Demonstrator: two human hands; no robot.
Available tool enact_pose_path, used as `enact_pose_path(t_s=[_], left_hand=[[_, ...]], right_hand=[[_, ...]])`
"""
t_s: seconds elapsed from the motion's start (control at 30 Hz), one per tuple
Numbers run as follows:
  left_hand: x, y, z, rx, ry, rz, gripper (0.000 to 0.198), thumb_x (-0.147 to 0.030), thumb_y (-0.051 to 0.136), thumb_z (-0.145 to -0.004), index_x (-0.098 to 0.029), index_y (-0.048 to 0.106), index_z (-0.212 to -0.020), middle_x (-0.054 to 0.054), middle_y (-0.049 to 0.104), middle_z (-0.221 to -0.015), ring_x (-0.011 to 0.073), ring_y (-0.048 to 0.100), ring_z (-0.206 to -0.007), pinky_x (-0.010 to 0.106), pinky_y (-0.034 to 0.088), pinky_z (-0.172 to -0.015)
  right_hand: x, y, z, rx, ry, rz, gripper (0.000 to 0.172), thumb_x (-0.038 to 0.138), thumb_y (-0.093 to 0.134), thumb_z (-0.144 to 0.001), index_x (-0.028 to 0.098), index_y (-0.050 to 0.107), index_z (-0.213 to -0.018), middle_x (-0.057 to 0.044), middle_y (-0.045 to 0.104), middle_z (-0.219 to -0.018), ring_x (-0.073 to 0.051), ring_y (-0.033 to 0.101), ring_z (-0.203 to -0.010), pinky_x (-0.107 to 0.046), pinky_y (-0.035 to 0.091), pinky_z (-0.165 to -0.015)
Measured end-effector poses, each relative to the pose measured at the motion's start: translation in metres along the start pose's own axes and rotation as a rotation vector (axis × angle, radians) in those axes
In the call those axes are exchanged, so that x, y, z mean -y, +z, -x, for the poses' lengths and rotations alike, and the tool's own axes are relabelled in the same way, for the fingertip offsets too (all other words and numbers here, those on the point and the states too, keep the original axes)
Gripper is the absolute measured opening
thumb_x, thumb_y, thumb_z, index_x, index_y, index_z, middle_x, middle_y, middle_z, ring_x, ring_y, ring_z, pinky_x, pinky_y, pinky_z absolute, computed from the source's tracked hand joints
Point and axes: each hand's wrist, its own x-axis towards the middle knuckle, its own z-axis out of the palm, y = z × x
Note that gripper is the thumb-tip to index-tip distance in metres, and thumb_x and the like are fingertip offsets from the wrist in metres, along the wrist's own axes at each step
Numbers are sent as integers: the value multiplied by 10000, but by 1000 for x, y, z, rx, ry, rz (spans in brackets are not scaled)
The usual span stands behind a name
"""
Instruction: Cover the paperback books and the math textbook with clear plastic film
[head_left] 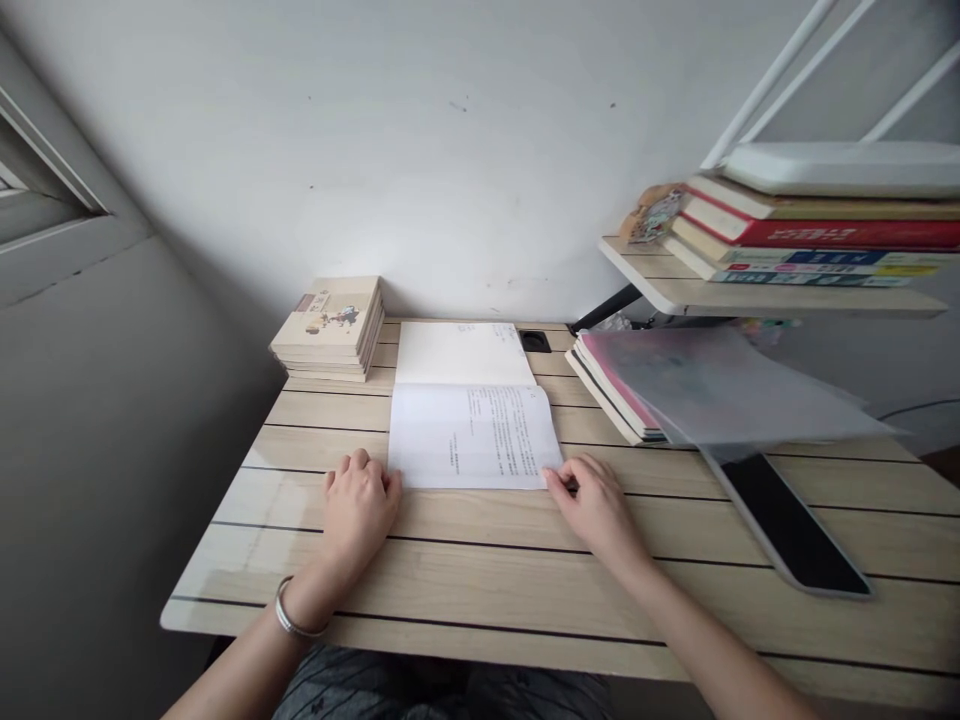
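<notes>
An open booklet (457, 430) lies on the wooden desk, its spine running crosswise. The far page is mostly white with a little writing at its upper right; the near page carries printed text. At the near right corner, my right hand (592, 500) is closed, with thumb and forefinger pinching the page edge. My left hand (361, 500) rests at the near left corner with its fingers curled and the thumb against the booklet's edge. A silver bangle (289, 610) circles my left wrist.
A stack of matching books (330, 325) stands at the back left. On the right, a translucent sheet (735, 380) covers several books (611, 390), beside a dark flat device (799, 525). A raised shelf (750, 297) holds more books (795, 232). A black desk socket (535, 342) sits behind the booklet.
</notes>
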Motion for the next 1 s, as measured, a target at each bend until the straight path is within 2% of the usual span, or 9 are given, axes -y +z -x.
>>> enact_pose_path(t_s=[0.1, 0.2, 0.3, 0.4, 0.53, 0.63, 0.73, 0.87, 1.0], left_hand=[[-1, 1, 1, -38, 17, -23, 205, -251, 399, -890, -180, 558, -781, 96, 583, -860, 265, 538, -869, 380, 362, -714], [-1, 0, 2, -58, 72, 31, 164, -168, 400, -881, -190, 563, -895, 81, 593, -891, 244, 533, -856, 371, 352, -723], [-2, -6, -1, -30, 326, 93, 272, -99, 409, -871, -231, 563, -1054, 78, 595, -1000, 240, 516, -942, 381, 347, -798], [-5, -11, -7, 53, 656, 101, 319, -109, 438, -879, -256, 554, -1136, 81, 580, -1097, 243, 494, -1022, 379, 351, -860], [-12, -13, -14, 72, 822, -7, 443, -89, 429, -877, -271, 478, -1277, 84, 559, -1119, 224, 511, -1010, 353, 388, -861], [-12, -8, -16, 25, 821, -61, 597, -34, 406, -854, -312, 352, -1380, 83, 527, -1169, 218, 506, -1044, 361, 393, -884], [-3, 3, -17, 19, 708, 64, 597, -2, 378, -831, -249, 363, -1374, 89, 546, -1119, 216, 513, -1015, 373, 409, -880], [12, 12, -20, -5, 422, 366, 350, -39, 328, -850, -161, 567, -1073, 96, 566, -989, 206, 532, -904, 362, 450, -820], [15, 3, -21, 99, 322, 478, 278, -213, 298, -933, -176, 571, -895, 77, 563, -923, 211, 534, -869, 385, 448, -802]], right_hand=[[0, 2, 1, 0, 6, 24, 279, 295, 484, -848, 253, 335, -616, -18, 473, -619, -211, 462, -650, -336, 370, -637], [-1, 4, 1, -23, 46, 35, 162, 242, 478, -822, 248, 381, -692, -25, 498, -652, -219, 475, -661, -342, 383, -638], [1, 3, 0, -19, 43, 51, 50, 184, 465, -803, 228, 443, -801, -55, 540, -748, -233, 505, -728, -353, 408, -670], [6, 1, -1, 2, -3, 110, 83, 144, 460, -792, 218, 483, -822, -84, 543, -831, -249, 505, -795, -370, 414, -703], [15, 1, -3, 3, -17, 151, 207, 64, 437, -750, 218, 538, -844, -90, 525, -902, -247, 489, -825, -379, 417, -722], [14, 3, -3, -6, -8, 95, 249, 42, 419, -732, 217, 547, -855, -82, 515, -905, -245, 488, -854, -377, 428, -736], [8, 7, -2, -44, 27, 0, 205, 73, 430, -745, 210, 523, -866, -74, 536, -872, -240, 502, -855, -387, 436, -767], [1, 9, -2, -50, 81, -63, 162, 121, 440, -767, 207, 527, -873, -67, 582, -831, -235, 523, -819, -391, 434, -767], [-1, 3, -6, 14, 107, -145, 91, 233, 474, -830, 207, 556, -800, -57, 599, -775, -221, 540, -761, -372, 440, -726]])
